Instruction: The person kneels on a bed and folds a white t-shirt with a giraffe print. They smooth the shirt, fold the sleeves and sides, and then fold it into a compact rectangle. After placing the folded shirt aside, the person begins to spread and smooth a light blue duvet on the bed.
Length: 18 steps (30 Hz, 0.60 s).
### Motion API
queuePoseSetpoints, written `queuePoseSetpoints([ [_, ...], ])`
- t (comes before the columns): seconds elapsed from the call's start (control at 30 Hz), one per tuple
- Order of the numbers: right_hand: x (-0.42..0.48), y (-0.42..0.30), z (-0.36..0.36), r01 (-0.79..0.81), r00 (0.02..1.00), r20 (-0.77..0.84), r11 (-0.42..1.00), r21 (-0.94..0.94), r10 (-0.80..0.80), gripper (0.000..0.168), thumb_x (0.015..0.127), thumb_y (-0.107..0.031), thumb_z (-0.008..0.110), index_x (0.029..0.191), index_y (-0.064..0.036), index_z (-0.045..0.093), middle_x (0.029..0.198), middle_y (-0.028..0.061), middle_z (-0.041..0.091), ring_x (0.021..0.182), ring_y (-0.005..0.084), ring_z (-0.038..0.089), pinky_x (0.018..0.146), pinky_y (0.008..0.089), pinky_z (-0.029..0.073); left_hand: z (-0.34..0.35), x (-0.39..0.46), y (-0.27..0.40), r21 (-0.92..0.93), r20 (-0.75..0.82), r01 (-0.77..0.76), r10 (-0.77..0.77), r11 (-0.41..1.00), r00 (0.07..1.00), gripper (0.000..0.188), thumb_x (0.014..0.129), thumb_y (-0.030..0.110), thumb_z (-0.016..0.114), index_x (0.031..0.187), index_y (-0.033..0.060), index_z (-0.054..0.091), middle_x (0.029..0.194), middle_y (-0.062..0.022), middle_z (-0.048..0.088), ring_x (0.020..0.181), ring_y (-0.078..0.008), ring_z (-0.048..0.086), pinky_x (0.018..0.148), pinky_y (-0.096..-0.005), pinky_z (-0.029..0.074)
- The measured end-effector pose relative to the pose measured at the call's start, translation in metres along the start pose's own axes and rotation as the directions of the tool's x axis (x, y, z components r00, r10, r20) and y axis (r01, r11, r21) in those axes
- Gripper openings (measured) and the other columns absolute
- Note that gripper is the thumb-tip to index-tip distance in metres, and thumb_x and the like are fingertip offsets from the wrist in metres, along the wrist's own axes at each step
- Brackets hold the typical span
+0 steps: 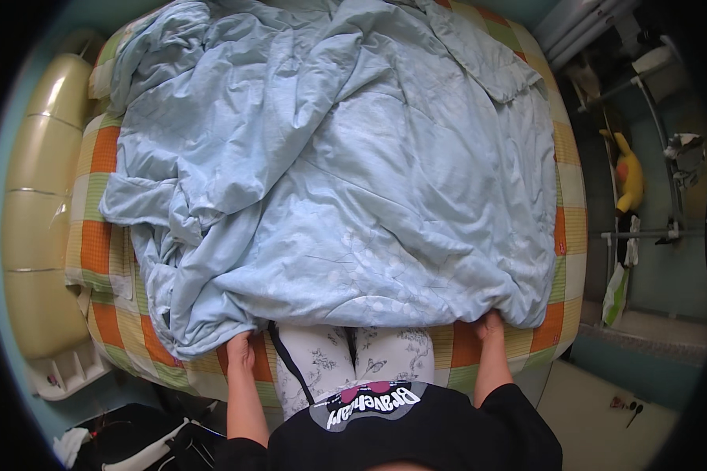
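A light blue quilt [389,194] with a pale flower print lies rumpled over a bed with a checked orange, green and cream sheet [103,247]. Its near edge reaches across the tops of my thighs. My left hand [241,350] grips that edge at the lower left, beside a bunched corner; the fingertips are hidden under the cloth. At the lower right, my right hand [491,325] holds the same edge, its fingers partly covered by the fabric. Deep folds run through the quilt's left half, and its upper right border is turned over.
Along the left wall stands a cream padded headboard-like panel [41,229] above a small white compartment shelf [73,377]. To the right are a metal rack [642,234], a yellow plush toy [629,173] and a pale cabinet top [601,418]. Dark bags or cloth lie at the lower left.
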State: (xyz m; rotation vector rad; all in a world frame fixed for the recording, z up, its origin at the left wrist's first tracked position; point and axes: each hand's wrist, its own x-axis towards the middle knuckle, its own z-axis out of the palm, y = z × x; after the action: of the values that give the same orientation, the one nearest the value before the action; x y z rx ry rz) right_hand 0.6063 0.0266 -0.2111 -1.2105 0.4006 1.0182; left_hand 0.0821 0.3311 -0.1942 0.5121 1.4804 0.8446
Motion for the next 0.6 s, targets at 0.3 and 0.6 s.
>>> queuePoseSetpoints([
  [0.3,-0.004,-0.182,0.193,0.672,0.731,0.248,0.735,-0.095,-0.636,0.042,0.096,-0.029,0.041,0.131,-0.006,0.044,0.128,0.01,0.051,0.114,0.023,0.051,0.099,0.037,0.041,0.046,-0.093,0.109,-0.66,0.296,0.001,0.259,0.751,0.92,0.078,0.081,0.048,0.064,0.142,0.0146,0.03,0.146,-0.0074,0.031,0.132,-0.0309,0.03,0.108,-0.052,0.025],
  [0.6,0.055,-0.019,0.178,0.009,0.999,-0.031,0.806,-0.592,-0.033,0.023,0.089,-0.018,0.055,0.105,-0.001,0.058,0.09,0.0118,0.063,0.071,0.023,0.062,0.06,0.0381,0.055,0.115,-0.069,0.069,0.243,0.581,-0.106,-0.057,0.964,0.812,0.081,0.072,0.027,0.079,0.138,0.0049,0.036,0.14,-0.0075,0.038,0.128,-0.0209,0.037,0.106,-0.0309,0.029],
])
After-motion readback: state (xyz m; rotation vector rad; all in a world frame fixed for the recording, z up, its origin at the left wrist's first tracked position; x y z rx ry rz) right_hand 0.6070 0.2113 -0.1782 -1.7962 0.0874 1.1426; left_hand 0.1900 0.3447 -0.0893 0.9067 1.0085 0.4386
